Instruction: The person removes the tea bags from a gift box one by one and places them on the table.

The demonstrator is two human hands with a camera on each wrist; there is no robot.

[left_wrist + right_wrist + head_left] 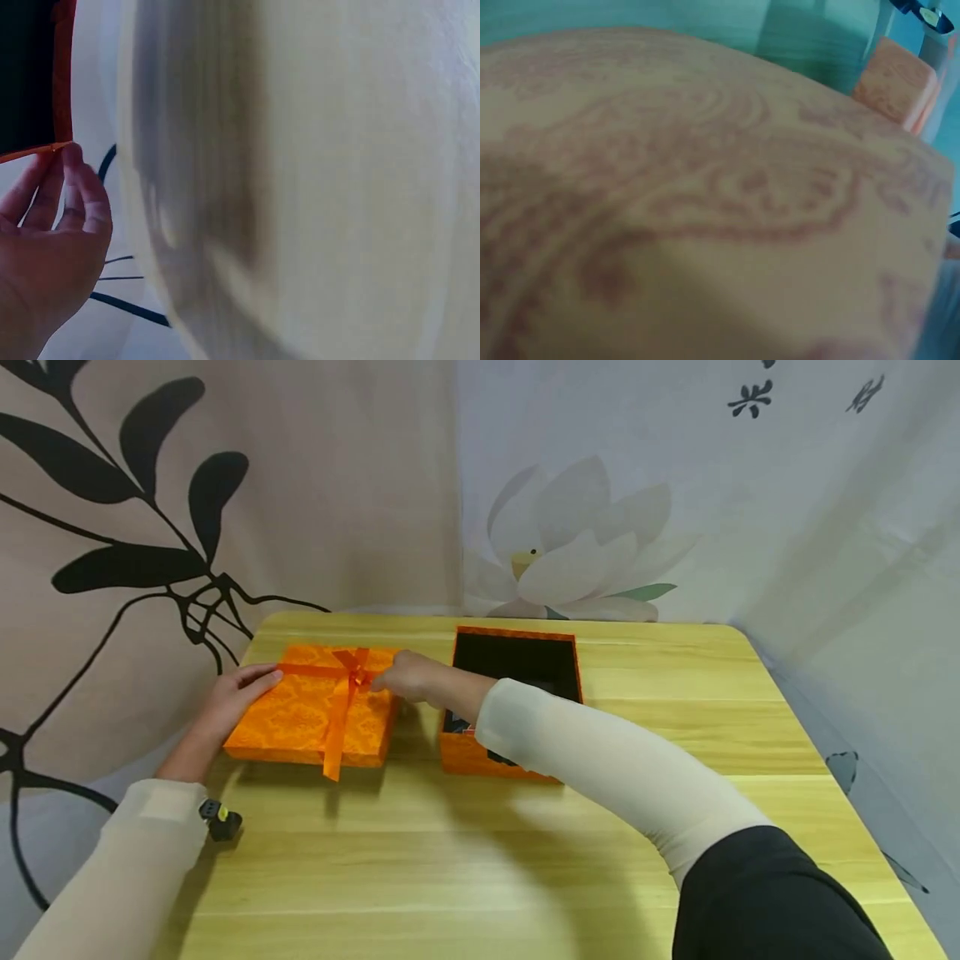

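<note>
An orange patterned box lid with a ribbon and bow is raised over the left part of the table, its shadow below it. My left hand pinches the lid's left edge. The left wrist view shows the lid's dark underside with the left fingers at its rim. My right hand grips the lid's right edge beside the bow. To the right stands the matching orange box, uncovered, with a black interior; my right forearm partly hides it and what lies inside.
The wooden table has rounded far corners. Behind it hangs a pale curtain printed with dark leaves and a lotus. A small dark camera sits on the left wrist. In the right wrist view a patterned orange surface fills most of the frame.
</note>
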